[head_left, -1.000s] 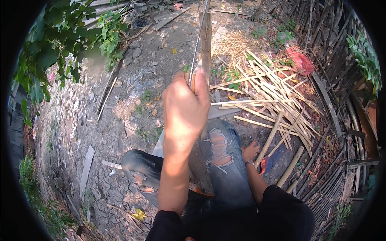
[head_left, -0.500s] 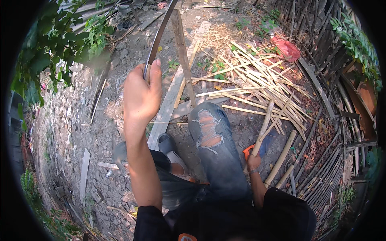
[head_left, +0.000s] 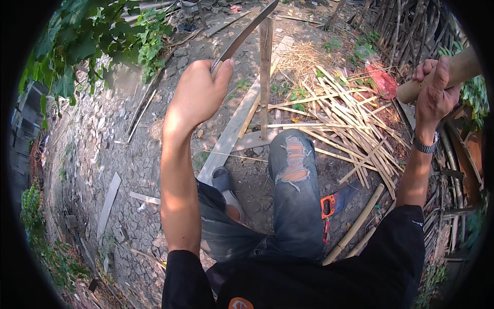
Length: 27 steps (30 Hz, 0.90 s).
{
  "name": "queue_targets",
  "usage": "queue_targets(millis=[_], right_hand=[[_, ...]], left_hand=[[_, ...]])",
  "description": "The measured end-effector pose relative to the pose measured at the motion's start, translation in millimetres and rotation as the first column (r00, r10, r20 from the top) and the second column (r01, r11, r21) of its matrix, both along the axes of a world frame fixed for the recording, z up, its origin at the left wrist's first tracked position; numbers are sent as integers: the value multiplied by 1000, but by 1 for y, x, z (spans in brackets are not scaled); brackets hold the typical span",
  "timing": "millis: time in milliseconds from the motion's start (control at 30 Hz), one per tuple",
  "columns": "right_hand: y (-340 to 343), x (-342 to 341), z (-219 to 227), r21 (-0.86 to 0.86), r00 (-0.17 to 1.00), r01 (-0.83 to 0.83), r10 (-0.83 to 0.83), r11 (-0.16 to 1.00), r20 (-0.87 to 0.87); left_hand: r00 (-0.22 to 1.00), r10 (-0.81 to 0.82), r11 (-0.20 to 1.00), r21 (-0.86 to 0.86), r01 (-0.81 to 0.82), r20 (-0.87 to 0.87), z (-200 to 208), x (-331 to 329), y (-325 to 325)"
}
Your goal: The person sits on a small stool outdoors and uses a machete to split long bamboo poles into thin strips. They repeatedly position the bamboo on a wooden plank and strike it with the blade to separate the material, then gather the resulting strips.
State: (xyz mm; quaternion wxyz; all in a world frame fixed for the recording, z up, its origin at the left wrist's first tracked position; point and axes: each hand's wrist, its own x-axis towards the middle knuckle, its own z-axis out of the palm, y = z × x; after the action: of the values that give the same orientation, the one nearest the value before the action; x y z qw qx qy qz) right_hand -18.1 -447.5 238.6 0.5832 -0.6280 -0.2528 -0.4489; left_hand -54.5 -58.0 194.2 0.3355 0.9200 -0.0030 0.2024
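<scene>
My left hand (head_left: 198, 95), raised left of centre, is closed round the handle of a long knife (head_left: 246, 32). Its curved blade points up and away, near the top of an upright wooden stake (head_left: 265, 72). At the far right, my right hand (head_left: 436, 98) is lifted and wrapped round a thick bamboo pole (head_left: 465, 66). One cut end of that pole faces the middle; the other runs out of the picture. A handsaw (head_left: 328, 207) with an orange handle lies on the ground beside my bent knee.
Split bamboo strips (head_left: 345, 110) lie heaped beyond my knee, with shavings (head_left: 303, 56) behind them. A long plank (head_left: 221, 147) runs past my sandalled foot. Bamboo poles (head_left: 363, 219) rest at the right, below a stick fence. A red bag (head_left: 381, 81) and leafy branches (head_left: 77, 44) border the space.
My right hand has come up from low beside the saw to the upper right, carrying the bamboo pole. The knife in my left hand now appears farther right and tilted more to the right.
</scene>
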Motion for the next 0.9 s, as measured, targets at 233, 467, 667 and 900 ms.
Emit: queue_targets(millis=[233, 467, 667, 900], right_hand=[[-4, -47, -50, -419, 412, -377, -255, 826, -874], [-52, -39, 42, -60, 903, -9, -18, 998, -429], [-38, -21, -62, -242, 864, 57, -170, 968, -475], [-38, -64, -146, -337, 143, -503, -308, 796, -941]], left_hand=[[978, 12, 993, 117, 13, -207, -6, 14, 12], [979, 12, 1000, 15, -9, -204, -36, 21, 18], [979, -20, 1000, -21, 16, -204, -40, 28, 7], [971, 24, 1000, 22, -19, -237, -114, 64, 40]])
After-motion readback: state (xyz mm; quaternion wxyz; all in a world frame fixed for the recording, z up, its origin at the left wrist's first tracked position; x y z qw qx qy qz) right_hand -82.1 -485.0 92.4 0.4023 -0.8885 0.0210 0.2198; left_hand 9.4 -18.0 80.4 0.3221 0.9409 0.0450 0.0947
